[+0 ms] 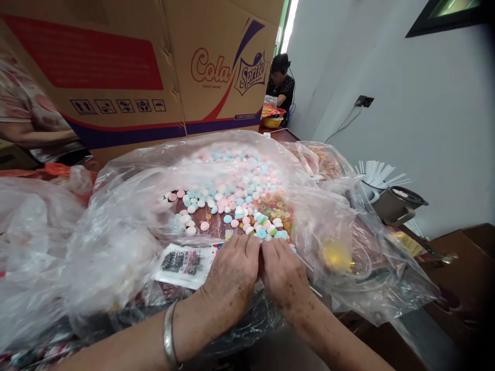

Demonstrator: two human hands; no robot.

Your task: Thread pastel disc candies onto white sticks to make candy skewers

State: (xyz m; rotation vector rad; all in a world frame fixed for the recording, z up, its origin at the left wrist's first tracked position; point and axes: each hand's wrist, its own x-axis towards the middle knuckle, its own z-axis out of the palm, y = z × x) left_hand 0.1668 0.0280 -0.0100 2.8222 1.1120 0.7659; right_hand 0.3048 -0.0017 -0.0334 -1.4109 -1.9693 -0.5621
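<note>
My left hand [234, 270], with a silver bangle on the wrist, and my right hand [284, 270] meet knuckle to knuckle at the front of the candy pile. Both have curled fingers, and what they grip is hidden behind them. Just beyond the fingertips lie pink, blue and white button-shaped candies [232, 206], some with green between the layers. Small orange, green and red ring-shaped candies [276, 206] are heaped to the right, partly under clear plastic. White printed packets [185, 265] lie beside my left hand. A thin white stick [315, 289] shows beside my right hand.
A large cardboard box [178, 72] stands behind the pile. Clear plastic bags [104, 252] spread around it. At right are a grey jug [398, 203] and a bundle of white sticks [377, 174]. One person [280, 85] sits farther back; another's arm [38, 135] shows at left.
</note>
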